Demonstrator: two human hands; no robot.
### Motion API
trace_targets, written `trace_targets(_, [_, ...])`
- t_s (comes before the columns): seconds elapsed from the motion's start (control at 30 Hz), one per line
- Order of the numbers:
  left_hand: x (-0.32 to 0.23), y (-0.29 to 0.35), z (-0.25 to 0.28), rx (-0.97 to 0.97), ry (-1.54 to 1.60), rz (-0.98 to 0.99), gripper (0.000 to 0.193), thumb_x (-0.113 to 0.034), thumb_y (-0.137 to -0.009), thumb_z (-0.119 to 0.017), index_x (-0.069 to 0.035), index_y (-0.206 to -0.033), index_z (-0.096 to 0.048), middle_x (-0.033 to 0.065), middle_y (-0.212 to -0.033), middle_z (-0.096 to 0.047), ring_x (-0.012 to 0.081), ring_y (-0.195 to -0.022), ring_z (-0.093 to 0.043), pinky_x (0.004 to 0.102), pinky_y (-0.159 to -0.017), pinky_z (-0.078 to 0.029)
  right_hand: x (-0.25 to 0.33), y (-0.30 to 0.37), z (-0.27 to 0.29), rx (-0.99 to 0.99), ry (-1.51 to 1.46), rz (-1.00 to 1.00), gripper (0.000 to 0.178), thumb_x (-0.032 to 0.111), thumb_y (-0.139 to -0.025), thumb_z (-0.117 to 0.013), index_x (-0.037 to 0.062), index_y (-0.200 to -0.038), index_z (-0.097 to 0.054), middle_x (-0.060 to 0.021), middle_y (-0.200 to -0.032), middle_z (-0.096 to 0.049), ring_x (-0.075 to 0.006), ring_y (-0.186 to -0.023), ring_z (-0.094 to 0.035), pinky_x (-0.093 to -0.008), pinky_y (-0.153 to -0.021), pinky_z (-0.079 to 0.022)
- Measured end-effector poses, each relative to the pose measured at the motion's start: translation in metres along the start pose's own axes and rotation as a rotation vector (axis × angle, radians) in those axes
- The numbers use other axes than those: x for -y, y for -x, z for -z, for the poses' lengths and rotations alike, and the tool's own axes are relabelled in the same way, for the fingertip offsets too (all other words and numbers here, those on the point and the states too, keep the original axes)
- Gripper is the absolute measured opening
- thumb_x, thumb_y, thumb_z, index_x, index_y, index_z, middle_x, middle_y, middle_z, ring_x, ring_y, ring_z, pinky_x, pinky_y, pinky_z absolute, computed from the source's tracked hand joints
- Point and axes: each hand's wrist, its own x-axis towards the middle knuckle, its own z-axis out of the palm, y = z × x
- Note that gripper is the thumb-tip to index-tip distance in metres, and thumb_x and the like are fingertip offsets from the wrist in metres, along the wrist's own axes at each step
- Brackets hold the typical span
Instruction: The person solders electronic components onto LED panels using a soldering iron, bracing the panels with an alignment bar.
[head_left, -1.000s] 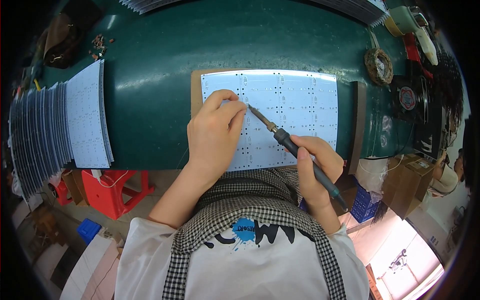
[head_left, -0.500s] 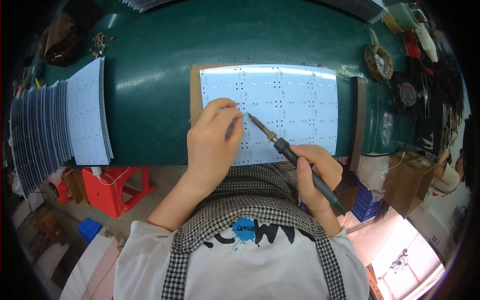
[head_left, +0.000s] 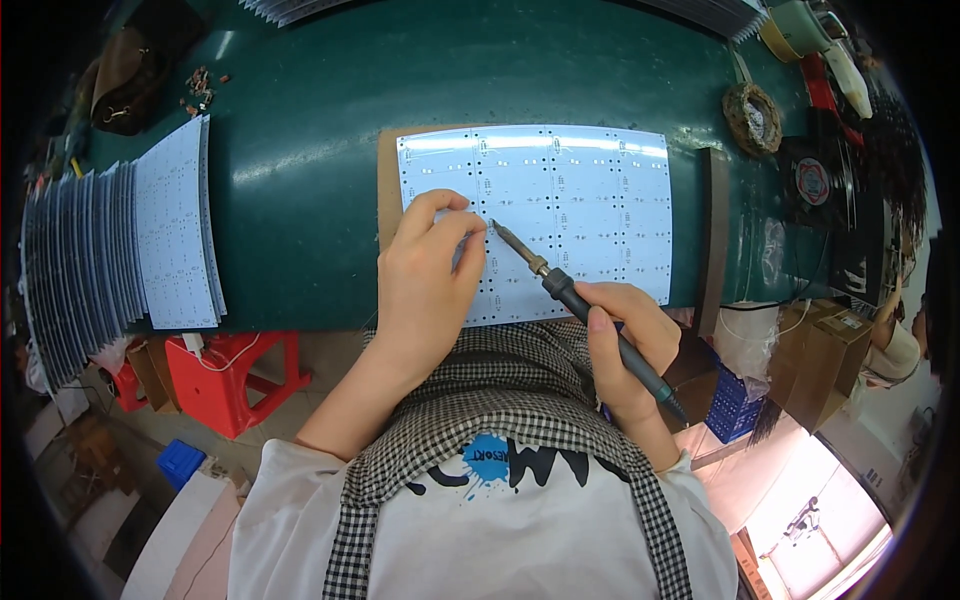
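Note:
A white circuit board panel with rows of small pads and holes lies on a brown backing sheet, close to the near edge of the green table. My right hand grips a soldering iron by its dark handle. The iron's tip meets the panel left of its middle. Over the panel's left part is my left hand, thumb and forefinger pinched right beside the tip. Whatever sits in that pinch is too small to make out.
A row of upright white panels stands at the left. Right of the board lies a dark bar, with a round holder of grey material beyond it. Small loose parts lie far left. A red stool stands below the table.
The panel has shifted slightly to the left and away from me. The iron's tip and my right hand have moved a little left and up; my left hand keeps its pinch.

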Motion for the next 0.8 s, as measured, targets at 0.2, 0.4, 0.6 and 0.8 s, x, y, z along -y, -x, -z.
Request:
trace_targets(0.2, [-0.002, 0.004, 0.006, 0.045, -0.036, -0.017, 0.009, -0.002, -0.079, -0.065, 0.0, -0.086, -0.061, 0.0103, -0.104, -0.06, 0.0258, -0.074, -0.063, 0.0348, -0.064, -0.051, 0.003, 0.007, 0.006, 0.019, 0.028, 0.043, 0.017, 0.001, -0.079, -0.061, -0.0032, -0.095, -0.066, -0.0157, -0.083, -0.068, -0.0262, -0.072, -0.067, -0.031, -0.067, -0.053])
trace_targets(0.4, [-0.002, 0.03, 0.004, 0.055, 0.033, -0.059, 0.012, 0.002, -0.077, -0.064, -0.001, -0.087, -0.058, 0.0084, -0.101, -0.062, 0.0176, -0.063, -0.053, 0.0282, -0.055, -0.045, 0.001, 0.024, 0.012, -0.013, 0.013, 0.068, 0.018, 0.0, -0.076, -0.06, -0.0032, -0.092, -0.067, -0.0155, -0.081, -0.068, -0.026, -0.071, -0.068, -0.03, -0.066, -0.053])
trace_targets(0.6, [0.001, 0.03, -0.004, 0.009, -0.02, -0.095, 0.011, 0.001, -0.077, -0.064, 0.0, -0.087, -0.058, 0.01, -0.099, -0.062, 0.0236, -0.07, -0.063, 0.0323, -0.059, -0.051, 0.001, 0.024, 0.007, 0.021, 0.042, 0.058, 0.018, 0.001, -0.076, -0.061, -0.0027, -0.093, -0.067, -0.0159, -0.083, -0.068, -0.0265, -0.072, -0.068, -0.0303, -0.066, -0.053])
trace_targets(0.8, [0.002, 0.031, -0.004, -0.009, -0.057, -0.12, 0.008, -0.001, -0.078, -0.066, 0.0, -0.085, -0.063, 0.0088, -0.098, -0.062, 0.0225, -0.068, -0.062, 0.0324, -0.058, -0.05, 0.001, 0.029, 0.007, 0.022, 0.024, 0.053, 0.017, 0.002, -0.077, -0.062, -0.0022, -0.093, -0.067, -0.0156, -0.083, -0.068, -0.0271, -0.073, -0.068, -0.0314, -0.067, -0.054])
